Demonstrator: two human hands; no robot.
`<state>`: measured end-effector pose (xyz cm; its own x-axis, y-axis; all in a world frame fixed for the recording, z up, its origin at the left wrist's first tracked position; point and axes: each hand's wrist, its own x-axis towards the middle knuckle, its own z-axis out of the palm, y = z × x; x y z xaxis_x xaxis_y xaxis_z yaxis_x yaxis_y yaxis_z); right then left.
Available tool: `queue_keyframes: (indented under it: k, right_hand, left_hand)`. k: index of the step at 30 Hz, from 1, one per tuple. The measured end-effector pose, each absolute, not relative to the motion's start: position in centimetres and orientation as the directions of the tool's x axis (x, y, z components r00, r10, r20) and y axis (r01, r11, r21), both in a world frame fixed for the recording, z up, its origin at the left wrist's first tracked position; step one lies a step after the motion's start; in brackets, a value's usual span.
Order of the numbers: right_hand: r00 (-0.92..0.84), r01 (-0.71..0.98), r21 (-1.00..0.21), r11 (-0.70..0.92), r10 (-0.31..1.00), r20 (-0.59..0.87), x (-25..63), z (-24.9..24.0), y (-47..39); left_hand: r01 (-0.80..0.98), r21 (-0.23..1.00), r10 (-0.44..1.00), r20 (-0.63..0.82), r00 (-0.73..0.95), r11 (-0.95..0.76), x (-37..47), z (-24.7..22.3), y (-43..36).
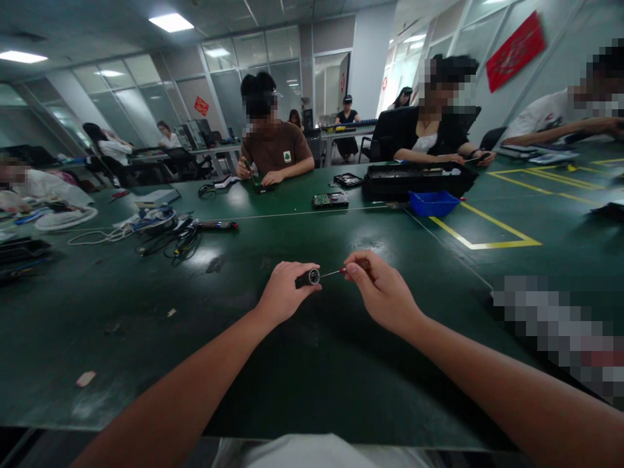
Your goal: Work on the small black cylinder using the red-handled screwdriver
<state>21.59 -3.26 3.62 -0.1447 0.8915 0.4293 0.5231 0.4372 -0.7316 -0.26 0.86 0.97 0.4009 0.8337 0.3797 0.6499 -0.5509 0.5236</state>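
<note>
Just above the green tabletop, my left hand [285,291] is closed around a black cylinder [308,278], whose round end with a pale ring faces me. What kind of object it is I cannot make out. My right hand [385,292] pinches a screwdriver [343,270] by its reddish handle, most of which is hidden by the fingers. The thin metal shaft points left, its tip at or very near the ringed end of the cylinder. Whether the tip touches it is too small to tell.
The green table [273,383] spreads all around. Tangled cables [170,234] lie at the left. Hard drives [330,199], a blue tray [433,203] and a long black housing [414,181] sit across from me. Co-workers, one a person in a brown shirt [280,153], work opposite.
</note>
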Motion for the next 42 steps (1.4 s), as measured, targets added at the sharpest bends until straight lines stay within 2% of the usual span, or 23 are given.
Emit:
queue_keyframes:
  k: [8, 14, 18, 28, 42]
  right_hand:
    - [-0.152, 0.529, -0.723, 0.443, 0.888, 0.433, 21.5, 3.6, -3.3]
    - [-0.101, 0.586, -0.65, 0.484, 0.84, 0.533, 21.8, 4.1, -3.7]
    - [-0.138, 0.586, -0.606, 0.538, 0.804, 0.579, 21.9, 4.4, -3.9]
    - [-0.222, 0.626, -0.554, 0.548, 0.807, 0.547, 21.8, 4.6, -3.9]
    - [-0.183, 0.678, -0.531, 0.508, 0.816, 0.548, 21.9, 4.9, -3.7]
  left_hand:
    - [0.654, 0.531, 0.842, 0.361, 0.401, -0.539, -0.2, 1.0, 0.7]
    - [0.663, 0.536, 0.853, 0.322, 0.41, -0.522, -0.3, 1.0, 0.8]
    - [0.655, 0.542, 0.85, 0.308, 0.427, -0.526, -0.3, 0.9, 0.8]
    - [0.668, 0.518, 0.843, 0.273, 0.463, -0.535, -0.3, 0.8, 0.8]
    - [0.637, 0.577, 0.857, 0.284, 0.431, -0.511, -0.3, 0.9, 0.7]
